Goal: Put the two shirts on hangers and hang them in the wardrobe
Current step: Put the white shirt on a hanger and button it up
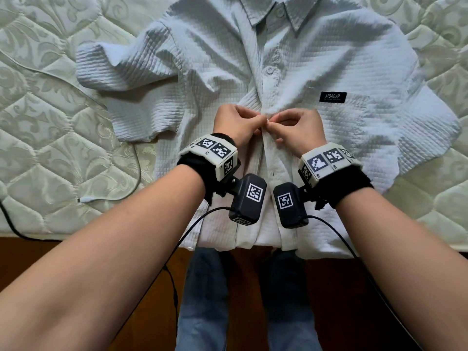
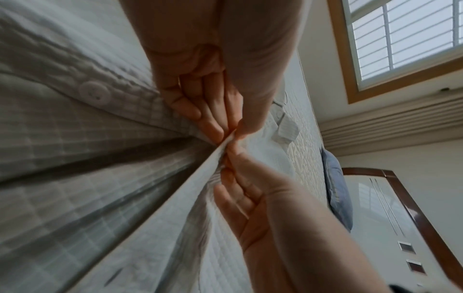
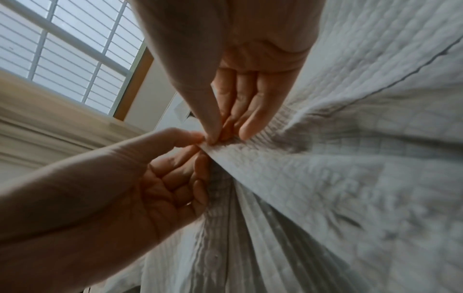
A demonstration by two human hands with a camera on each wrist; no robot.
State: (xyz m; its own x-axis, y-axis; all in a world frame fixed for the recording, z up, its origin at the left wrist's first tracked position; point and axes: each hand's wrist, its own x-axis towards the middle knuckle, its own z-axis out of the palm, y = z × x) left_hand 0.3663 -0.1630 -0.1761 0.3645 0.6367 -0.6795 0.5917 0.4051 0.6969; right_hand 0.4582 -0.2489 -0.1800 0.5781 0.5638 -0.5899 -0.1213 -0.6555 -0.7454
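Observation:
A pale blue waffle-textured short-sleeved shirt (image 1: 316,59) lies face up on the mattress, collar away from me, with a black label (image 1: 332,97) on its chest. The upper buttons (image 1: 270,70) are fastened. My left hand (image 1: 259,124) and right hand (image 1: 272,124) meet at the front placket at mid-chest, and each pinches a fabric edge between thumb and fingers. The left wrist view shows the left hand (image 2: 230,128) and right hand (image 2: 228,156) gripping the raised placket edge, with a white button (image 2: 94,93) beside them. The right wrist view shows the same pinch (image 3: 213,140).
The quilted cream mattress (image 1: 50,122) carries a white charging cable (image 1: 86,199) at the left. Its near edge runs above a dark wooden floor (image 1: 354,287), where my jeans-clad legs stand. A blue pillow (image 2: 335,188) and a dark-framed white panel (image 2: 375,208) lie beyond the shirt.

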